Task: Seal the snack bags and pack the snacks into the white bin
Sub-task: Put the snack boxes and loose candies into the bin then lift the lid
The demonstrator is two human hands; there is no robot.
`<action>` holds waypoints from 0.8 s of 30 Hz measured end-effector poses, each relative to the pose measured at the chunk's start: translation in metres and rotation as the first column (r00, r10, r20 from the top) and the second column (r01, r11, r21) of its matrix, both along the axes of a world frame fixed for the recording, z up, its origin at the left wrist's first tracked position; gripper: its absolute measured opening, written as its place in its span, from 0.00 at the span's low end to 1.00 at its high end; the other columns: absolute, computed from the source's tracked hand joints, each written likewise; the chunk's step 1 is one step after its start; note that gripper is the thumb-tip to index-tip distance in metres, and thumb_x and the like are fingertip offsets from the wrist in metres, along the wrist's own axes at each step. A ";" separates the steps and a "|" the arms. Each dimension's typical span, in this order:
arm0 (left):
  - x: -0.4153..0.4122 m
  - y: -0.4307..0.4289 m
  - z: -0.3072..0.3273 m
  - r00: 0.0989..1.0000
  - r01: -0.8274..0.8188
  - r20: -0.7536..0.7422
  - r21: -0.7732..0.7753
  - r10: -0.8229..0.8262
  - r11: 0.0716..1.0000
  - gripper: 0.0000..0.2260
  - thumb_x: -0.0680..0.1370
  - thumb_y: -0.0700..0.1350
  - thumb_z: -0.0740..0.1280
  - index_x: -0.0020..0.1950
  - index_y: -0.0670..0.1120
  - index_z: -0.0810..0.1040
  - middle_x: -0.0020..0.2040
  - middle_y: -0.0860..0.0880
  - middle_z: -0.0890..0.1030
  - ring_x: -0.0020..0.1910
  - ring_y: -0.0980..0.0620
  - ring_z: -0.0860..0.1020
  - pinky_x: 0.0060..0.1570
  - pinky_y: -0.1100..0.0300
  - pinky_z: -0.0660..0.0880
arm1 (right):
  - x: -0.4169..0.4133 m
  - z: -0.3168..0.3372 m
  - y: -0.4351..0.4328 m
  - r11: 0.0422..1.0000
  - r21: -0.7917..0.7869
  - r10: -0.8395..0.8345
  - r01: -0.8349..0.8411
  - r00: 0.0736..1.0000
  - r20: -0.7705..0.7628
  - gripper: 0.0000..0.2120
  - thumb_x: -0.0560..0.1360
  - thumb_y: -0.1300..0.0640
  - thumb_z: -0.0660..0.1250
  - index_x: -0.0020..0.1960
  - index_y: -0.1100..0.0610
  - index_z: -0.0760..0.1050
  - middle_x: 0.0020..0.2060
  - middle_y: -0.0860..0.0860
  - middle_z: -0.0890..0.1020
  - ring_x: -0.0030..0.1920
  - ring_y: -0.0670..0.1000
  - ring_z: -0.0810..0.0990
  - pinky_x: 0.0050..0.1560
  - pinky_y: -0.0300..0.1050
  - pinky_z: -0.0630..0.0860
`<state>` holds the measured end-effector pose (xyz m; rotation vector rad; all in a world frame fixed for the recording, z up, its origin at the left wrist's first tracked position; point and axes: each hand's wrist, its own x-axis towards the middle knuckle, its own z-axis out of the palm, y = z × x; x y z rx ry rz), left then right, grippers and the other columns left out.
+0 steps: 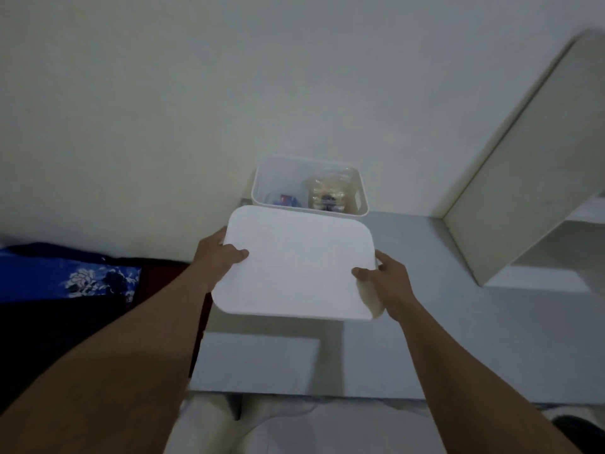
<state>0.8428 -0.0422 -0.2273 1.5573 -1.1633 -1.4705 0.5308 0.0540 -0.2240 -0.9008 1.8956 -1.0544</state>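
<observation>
The white bin (262, 178) stands on the grey desk against the wall, its top uncovered. Inside lie a clear snack bag (329, 193) at the right and a small red and blue packet (286, 200) at the left. I hold the white lid (294, 267) flat in the air just in front of the bin. My left hand (219, 257) grips the lid's left edge with the thumb on top. My right hand (388, 283) grips its right front corner, thumb on top and fingers underneath.
The grey desk (458, 322) runs along the wall. A white shelf unit (523, 178) rises at the right. Blue floral fabric (65, 273) lies at the left beside the desk. My lap shows at the bottom.
</observation>
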 end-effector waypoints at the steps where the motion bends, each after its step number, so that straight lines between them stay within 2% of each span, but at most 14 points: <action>1: 0.001 -0.004 0.011 1.000 0.012 -0.006 -0.008 -0.012 1.000 0.27 0.69 0.35 0.74 0.67 0.50 0.77 0.57 0.47 0.83 0.52 0.45 0.82 0.56 0.48 0.77 | -0.001 0.014 -0.002 1.000 -0.027 -0.001 0.002 1.000 0.014 0.21 0.68 0.63 0.76 0.60 0.53 0.80 0.52 0.55 0.84 0.46 0.53 0.83 0.43 0.44 0.78; 3: 0.001 -0.014 0.032 1.000 0.003 -0.006 -0.030 -0.004 1.000 0.33 0.67 0.36 0.75 0.70 0.51 0.74 0.60 0.46 0.81 0.54 0.43 0.81 0.58 0.44 0.77 | -0.004 0.038 -0.008 0.997 -0.076 -0.007 0.011 0.999 0.054 0.20 0.67 0.65 0.76 0.57 0.53 0.81 0.51 0.54 0.85 0.46 0.54 0.84 0.48 0.48 0.80; 5: -0.004 -0.024 0.053 0.999 -0.013 0.035 -0.079 0.016 0.997 0.35 0.68 0.37 0.76 0.73 0.51 0.70 0.63 0.45 0.78 0.56 0.41 0.79 0.57 0.46 0.76 | -0.008 0.058 -0.016 0.993 -0.115 0.000 0.011 0.996 0.090 0.22 0.67 0.66 0.76 0.60 0.53 0.80 0.52 0.54 0.85 0.49 0.56 0.84 0.53 0.50 0.81; 7: -0.011 -0.030 0.072 0.996 -0.033 0.076 -0.127 0.043 0.991 0.34 0.70 0.37 0.76 0.73 0.50 0.67 0.64 0.43 0.75 0.55 0.42 0.77 0.52 0.48 0.75 | -0.013 0.072 -0.025 0.989 -0.148 0.005 0.011 0.994 0.111 0.25 0.68 0.65 0.76 0.63 0.53 0.79 0.52 0.52 0.84 0.49 0.54 0.84 0.52 0.50 0.80; 10: -0.018 -0.047 0.083 0.994 -0.051 0.093 -0.141 0.064 0.989 0.33 0.70 0.38 0.76 0.72 0.50 0.68 0.65 0.42 0.75 0.53 0.42 0.76 0.49 0.49 0.74 | -0.022 0.085 -0.043 0.984 -0.178 0.025 -0.003 0.992 0.120 0.19 0.70 0.64 0.75 0.58 0.51 0.79 0.50 0.50 0.84 0.47 0.52 0.83 0.49 0.47 0.79; 14: -0.031 -0.081 0.088 0.997 0.015 0.073 -0.107 -0.008 0.994 0.37 0.69 0.37 0.77 0.74 0.52 0.67 0.65 0.42 0.77 0.58 0.39 0.77 0.59 0.42 0.75 | -0.039 0.084 -0.080 0.982 -0.188 0.030 -0.015 0.997 0.076 0.17 0.70 0.62 0.74 0.58 0.53 0.80 0.51 0.52 0.84 0.47 0.52 0.83 0.44 0.44 0.79; 18: -0.049 -0.120 0.086 0.992 0.043 0.126 -0.125 -0.027 0.991 0.35 0.71 0.36 0.75 0.75 0.50 0.66 0.64 0.45 0.76 0.58 0.43 0.75 0.59 0.50 0.71 | -0.055 0.081 -0.127 0.976 -0.215 0.047 -0.029 0.996 0.079 0.16 0.71 0.63 0.74 0.56 0.51 0.79 0.47 0.49 0.84 0.44 0.48 0.82 0.40 0.42 0.78; 21: -0.064 -0.150 0.081 0.983 0.015 0.183 -0.130 0.009 0.991 0.37 0.70 0.39 0.76 0.76 0.48 0.65 0.65 0.43 0.76 0.60 0.41 0.76 0.63 0.47 0.72 | -0.068 0.070 -0.165 0.977 -0.210 0.064 -0.048 0.995 0.071 0.17 0.70 0.63 0.75 0.57 0.51 0.80 0.47 0.49 0.84 0.46 0.50 0.83 0.43 0.44 0.79; 24: -0.077 -0.175 0.067 0.973 -0.038 0.221 -0.118 0.064 0.992 0.41 0.63 0.44 0.78 0.74 0.46 0.67 0.65 0.42 0.77 0.60 0.39 0.77 0.64 0.42 0.73 | -0.078 0.054 -0.198 0.979 -0.193 0.067 -0.059 0.997 0.032 0.18 0.69 0.61 0.75 0.59 0.53 0.80 0.49 0.51 0.84 0.46 0.52 0.83 0.45 0.45 0.79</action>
